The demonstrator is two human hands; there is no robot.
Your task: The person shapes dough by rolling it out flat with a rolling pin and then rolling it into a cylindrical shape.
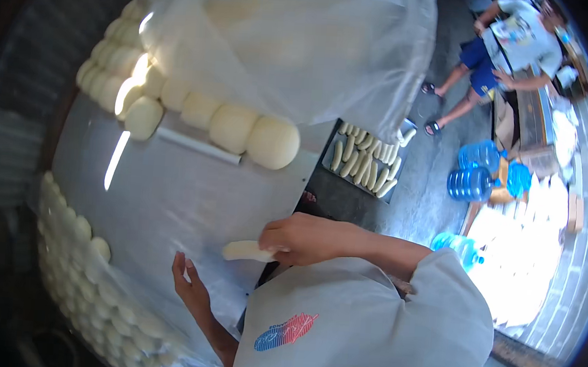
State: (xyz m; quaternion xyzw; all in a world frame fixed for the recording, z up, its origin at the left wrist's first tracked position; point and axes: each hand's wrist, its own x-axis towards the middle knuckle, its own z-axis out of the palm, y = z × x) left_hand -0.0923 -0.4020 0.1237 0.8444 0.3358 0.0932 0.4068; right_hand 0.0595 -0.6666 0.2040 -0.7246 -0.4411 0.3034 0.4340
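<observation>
On the pale metal worktable (pixel 163 201), a smooth, elongated piece of white dough (pixel 245 250) lies near the edge closest to me. My right hand (pixel 297 239) has its fingers curled over one end of this dough roll. To the left of it, my left hand (pixel 191 287) is held just off the dough, fingers stretched out and nothing in them. Farther back stands a row of large round dough balls (pixel 233 128), partly covered by a clear plastic sheet (pixel 304 41). One more ball (pixel 143 117) sits beside that row.
Many small dough balls (pixel 105 300) lie under plastic along the table's left side. Past the table, a dark tray (pixel 328 160) low down holds several rows of dough rolls. Another person (pixel 515 45) stands at the far right, near blue water jugs (pixel 470 185).
</observation>
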